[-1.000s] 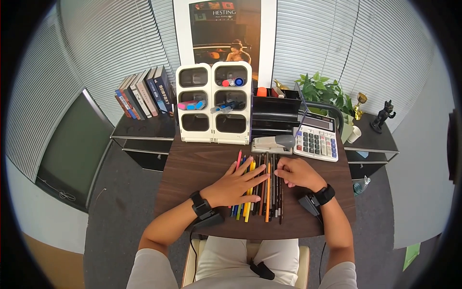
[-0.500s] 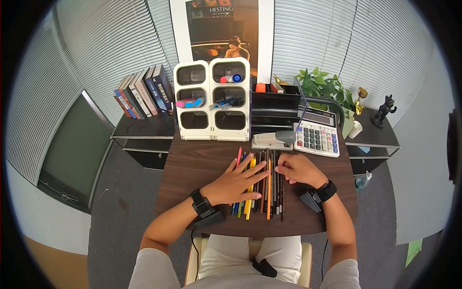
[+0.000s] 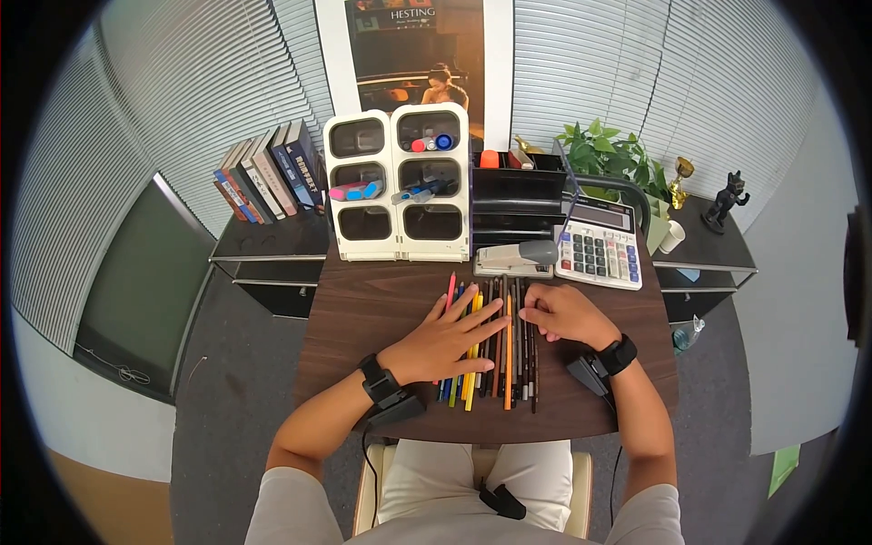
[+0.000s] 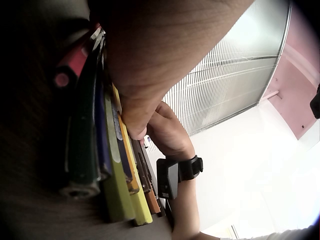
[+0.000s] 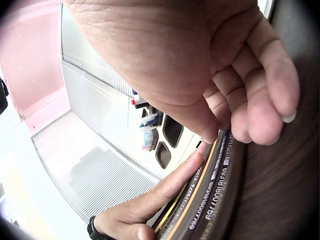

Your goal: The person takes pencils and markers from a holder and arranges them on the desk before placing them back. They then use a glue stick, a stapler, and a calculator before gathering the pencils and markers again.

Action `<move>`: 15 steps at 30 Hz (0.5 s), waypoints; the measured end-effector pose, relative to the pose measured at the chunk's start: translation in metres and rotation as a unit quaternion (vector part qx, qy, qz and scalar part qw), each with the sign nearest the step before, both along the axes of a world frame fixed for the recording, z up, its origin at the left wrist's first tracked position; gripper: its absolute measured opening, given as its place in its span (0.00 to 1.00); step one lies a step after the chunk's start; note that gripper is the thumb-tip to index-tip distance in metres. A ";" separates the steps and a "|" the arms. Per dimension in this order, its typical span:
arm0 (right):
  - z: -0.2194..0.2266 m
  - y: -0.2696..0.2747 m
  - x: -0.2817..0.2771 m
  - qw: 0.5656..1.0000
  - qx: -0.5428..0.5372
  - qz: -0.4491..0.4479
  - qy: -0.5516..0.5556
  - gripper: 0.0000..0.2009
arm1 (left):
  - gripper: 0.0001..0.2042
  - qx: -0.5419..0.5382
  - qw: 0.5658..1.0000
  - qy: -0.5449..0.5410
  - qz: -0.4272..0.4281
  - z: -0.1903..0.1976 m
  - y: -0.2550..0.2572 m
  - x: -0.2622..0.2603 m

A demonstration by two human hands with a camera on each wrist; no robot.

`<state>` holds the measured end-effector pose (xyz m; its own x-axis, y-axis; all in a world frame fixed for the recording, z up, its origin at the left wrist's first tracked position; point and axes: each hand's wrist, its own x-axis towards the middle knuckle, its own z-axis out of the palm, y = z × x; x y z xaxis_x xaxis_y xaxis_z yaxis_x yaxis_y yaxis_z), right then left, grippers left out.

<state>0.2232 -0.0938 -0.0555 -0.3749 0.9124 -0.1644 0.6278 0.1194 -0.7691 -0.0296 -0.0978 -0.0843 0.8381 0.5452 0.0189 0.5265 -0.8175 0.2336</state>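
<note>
A row of colored pencils (image 3: 507, 381) lies side by side, from pink and yellow through orange to dark ones. My left hand (image 3: 442, 341) rests across the row, fingers spread and straight. In the left wrist view, pencil ends (image 4: 120, 200) jut out beneath that hand. At the right side of the row, my right hand (image 3: 572, 315) has its fingers curled. Its thumb and forefinger meet at a dark pencil (image 5: 220, 185) near the outer edge in the right wrist view, the other fingers bent over the tabletop. The contact point is partly hidden by the thumb.
Behind the pencils stand a stapler (image 3: 513, 257), a white calculator (image 3: 599, 250) and a white six-compartment pen holder (image 3: 396, 227) with several pens. A black desk organizer (image 3: 518, 195) is beside it. Books (image 3: 272, 177) stand on a side cabinet at left; a plant (image 3: 604, 159) is at back right.
The view has shifted slightly, so the desk things sit a little higher. Both hands stay at nearly the same places on the pencils.
</note>
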 end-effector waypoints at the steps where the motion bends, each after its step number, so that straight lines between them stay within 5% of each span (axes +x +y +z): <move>1: 0.000 0.000 0.000 1.000 0.003 0.002 -0.002 0.11 | 0.34 0.002 1.000 -0.002 0.000 0.000 0.000 0.000; 15: 0.000 -0.001 0.000 1.000 0.019 0.009 -0.004 0.12 | 0.35 0.014 1.000 -0.006 -0.002 -0.003 0.001 -0.001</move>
<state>0.2235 -0.0944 -0.0558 -0.3904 0.9111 -0.1323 0.6320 0.1607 -0.7582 -0.0302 -0.0972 -0.0871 0.8395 0.5416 0.0433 0.5213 -0.8253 0.2171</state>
